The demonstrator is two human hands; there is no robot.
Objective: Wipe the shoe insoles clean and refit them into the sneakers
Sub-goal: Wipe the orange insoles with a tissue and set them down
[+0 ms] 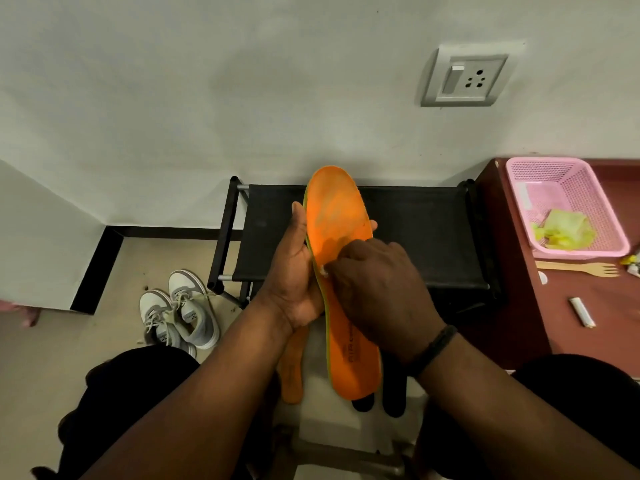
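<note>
Left hand [294, 271] cradles the orange insole [341, 271] from beneath; right hand [377, 292] presses a white wipe [325, 271] onto it.

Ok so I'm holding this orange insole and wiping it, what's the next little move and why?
Probably drag the wipe up toward the toe. Your right hand presses a small white wipe at mid-length of the orange insole, which your left hand holds from behind; the toe half shows pale smudges.

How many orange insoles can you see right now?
2. One insole is held up in the left hand while the right hand works on it. The other insole lies lower down beneath the left wrist, partly hidden.
</note>
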